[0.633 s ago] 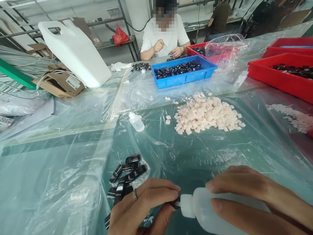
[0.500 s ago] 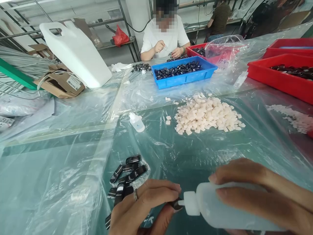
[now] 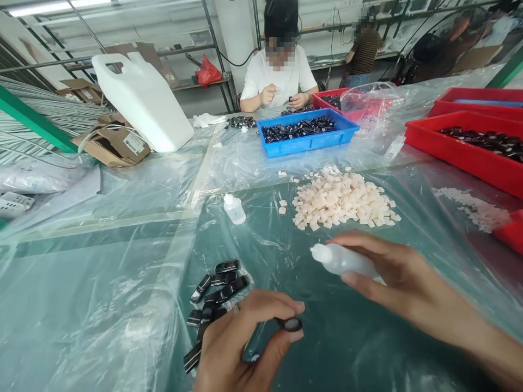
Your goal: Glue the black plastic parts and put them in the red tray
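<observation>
Crinkled plastic sheeting (image 3: 102,305) underlies left hand (image 3: 241,348) pinching glossy black clip (image 3: 291,324), right hand (image 3: 392,277) gripping translucent squeeze bottle (image 3: 341,259).

The right hand (image 3: 404,283) was blurred and covered most of the squeeze bottle (image 3: 341,260). The left hand (image 3: 241,348) ran off the bottom edge. At the table's right edge, a red tray (image 3: 461,149) was cut off.

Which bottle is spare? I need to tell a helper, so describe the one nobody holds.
On the plastic-covered table, look just left of the heap of small white pieces. The small dropper bottle stands there alone, upright and capped, unlike the squeeze bottle held in the right hand.
</observation>
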